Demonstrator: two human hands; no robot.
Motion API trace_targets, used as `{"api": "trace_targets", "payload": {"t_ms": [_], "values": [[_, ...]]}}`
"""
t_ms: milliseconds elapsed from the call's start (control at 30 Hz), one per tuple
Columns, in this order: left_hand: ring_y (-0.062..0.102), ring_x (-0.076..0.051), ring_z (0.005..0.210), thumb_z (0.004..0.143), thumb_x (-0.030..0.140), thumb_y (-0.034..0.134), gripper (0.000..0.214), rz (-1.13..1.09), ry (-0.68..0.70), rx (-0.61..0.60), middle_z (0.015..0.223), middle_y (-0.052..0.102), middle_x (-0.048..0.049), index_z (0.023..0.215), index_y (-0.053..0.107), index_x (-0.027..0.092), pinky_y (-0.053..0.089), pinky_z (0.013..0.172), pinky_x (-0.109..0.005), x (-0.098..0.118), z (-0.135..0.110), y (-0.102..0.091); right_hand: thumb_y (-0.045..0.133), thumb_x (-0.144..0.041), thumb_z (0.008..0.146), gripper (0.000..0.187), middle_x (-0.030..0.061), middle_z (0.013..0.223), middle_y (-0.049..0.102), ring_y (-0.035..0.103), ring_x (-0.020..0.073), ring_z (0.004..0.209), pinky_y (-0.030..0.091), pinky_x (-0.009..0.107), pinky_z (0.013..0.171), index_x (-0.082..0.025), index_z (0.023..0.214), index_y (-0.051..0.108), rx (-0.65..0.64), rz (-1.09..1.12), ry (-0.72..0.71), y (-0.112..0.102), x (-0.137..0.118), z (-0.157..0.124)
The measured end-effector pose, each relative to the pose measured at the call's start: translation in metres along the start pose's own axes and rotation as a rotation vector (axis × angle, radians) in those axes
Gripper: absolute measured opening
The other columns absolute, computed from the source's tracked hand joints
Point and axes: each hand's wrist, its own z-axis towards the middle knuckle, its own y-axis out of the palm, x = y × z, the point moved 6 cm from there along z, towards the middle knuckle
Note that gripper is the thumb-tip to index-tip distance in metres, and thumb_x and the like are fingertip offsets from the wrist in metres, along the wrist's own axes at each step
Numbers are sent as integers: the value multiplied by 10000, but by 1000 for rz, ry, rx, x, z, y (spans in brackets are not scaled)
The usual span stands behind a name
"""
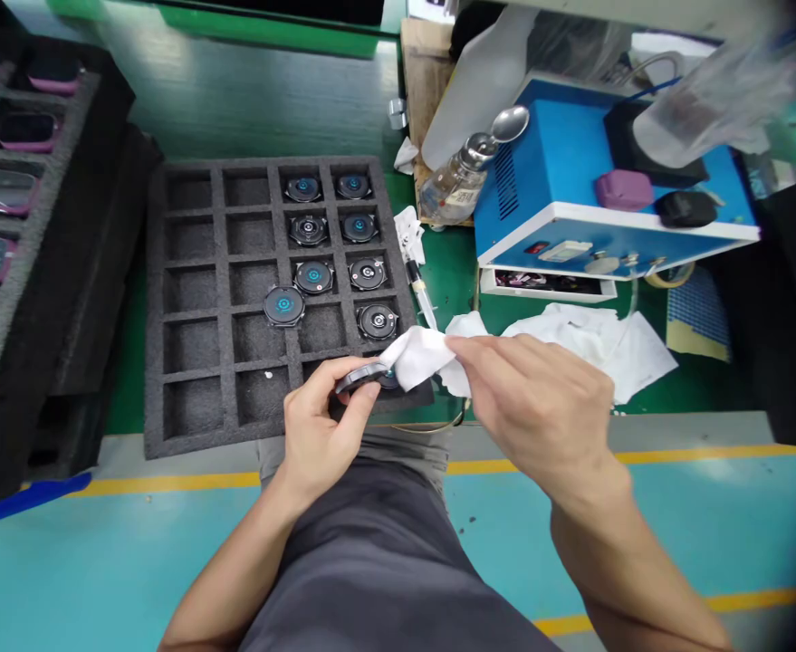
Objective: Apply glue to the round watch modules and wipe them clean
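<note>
Grey-trousered lap closest in. Beyond, the black foam tray on the desk keeps round discs apart in separate cells. The right hand, closed, pinches a white wipe onto the held disc. The left hand clamps it by the rim over the tray's near edge.

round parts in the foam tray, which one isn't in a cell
The round part lying across the dividers, left of the filled columns; the others sit inside cells.
</note>
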Motion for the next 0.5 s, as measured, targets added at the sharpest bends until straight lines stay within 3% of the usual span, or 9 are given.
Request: {"api": "trace_targets", "payload": {"t_ms": [200, 500], "values": [[709, -204, 893, 888, 200, 706, 216, 79, 62, -15, 1031, 782, -41, 1096, 751, 239, 538, 788, -306, 5, 1, 1, 591, -52, 912, 280, 15, 930, 794, 719, 181, 770, 497, 335, 666, -198, 1135, 677, -65, 259, -55, 0, -13, 0], [707, -173, 894, 904, 181, 687, 210, 92, 85, -33, 1048, 778, -35, 1104, 731, 227, 522, 765, -263, 5, 0, 1, 614, -28, 890, 286, 28, 938, 799, 729, 176, 771, 520, 310, 685, -192, 1117, 675, -34, 272, -60, -2, -13, -2]]}}
